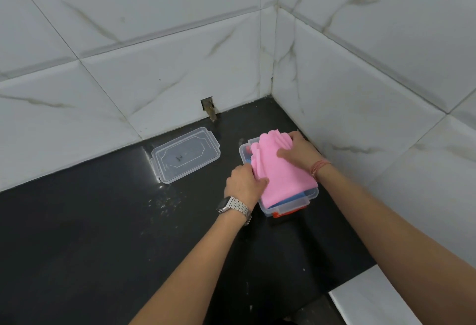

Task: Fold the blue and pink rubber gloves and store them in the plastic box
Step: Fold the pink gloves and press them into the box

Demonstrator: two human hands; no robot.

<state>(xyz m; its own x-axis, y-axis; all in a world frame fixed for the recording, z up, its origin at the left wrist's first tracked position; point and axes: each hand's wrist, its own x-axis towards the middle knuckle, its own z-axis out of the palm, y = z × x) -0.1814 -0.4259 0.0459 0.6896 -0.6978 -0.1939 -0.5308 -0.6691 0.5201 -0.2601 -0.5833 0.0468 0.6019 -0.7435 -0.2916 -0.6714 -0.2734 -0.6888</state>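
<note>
A clear plastic box (288,209) stands on the black counter near the wall corner. Folded pink gloves (286,178) lie on top of it, bulging above the rim. Under them a strip of blue glove (296,198) shows at the near end. My left hand (244,183), with a metal watch on the wrist, grips the pink gloves' left edge. At the far right end, my right hand (301,152) lies flat on the pink gloves, fingers spread, thumb around their far edge. Something orange shows under the box's near end.
The box's clear lid (185,157) lies flat on the counter to the left, close to the back wall. White marbled tile walls meet in a corner just behind and right of the box. A small hole (208,108) breaks the back wall's base. The counter's edge runs at the lower right.
</note>
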